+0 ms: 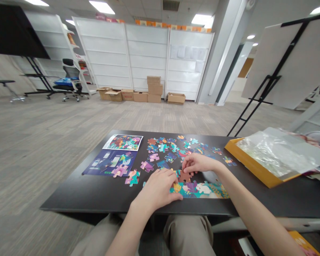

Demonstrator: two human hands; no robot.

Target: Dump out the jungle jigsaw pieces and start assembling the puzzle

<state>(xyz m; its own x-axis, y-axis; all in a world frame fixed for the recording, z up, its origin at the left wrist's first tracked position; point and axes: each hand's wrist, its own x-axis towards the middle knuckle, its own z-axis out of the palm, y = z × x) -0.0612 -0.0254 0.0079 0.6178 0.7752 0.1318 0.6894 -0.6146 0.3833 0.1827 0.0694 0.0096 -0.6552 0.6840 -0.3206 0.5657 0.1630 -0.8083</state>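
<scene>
- Touching a brown puzzle piece (185, 176) on the bench (82, 193), your right hand (200, 163) curls its fingers; I cannot tell whether they pinch it.
- Your left hand (160, 185) lies over the left part of the joined strip (202, 190), its grip unclear.
- To your right, the yellow box (252, 164) holds clear plastic (264, 156).
- Cardboard boxes (140, 96) stand on the floor (176, 117), contents indistinct.

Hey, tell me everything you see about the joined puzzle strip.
The strip lies flat near the front edge of the black table, its near side straight. It looks like printed card: teal, with a white rabbit, a yellow flower and purple shapes. The left hand covers its left part; the right forearm crosses its right end. A brown piece seemingly touches its far side.
</scene>
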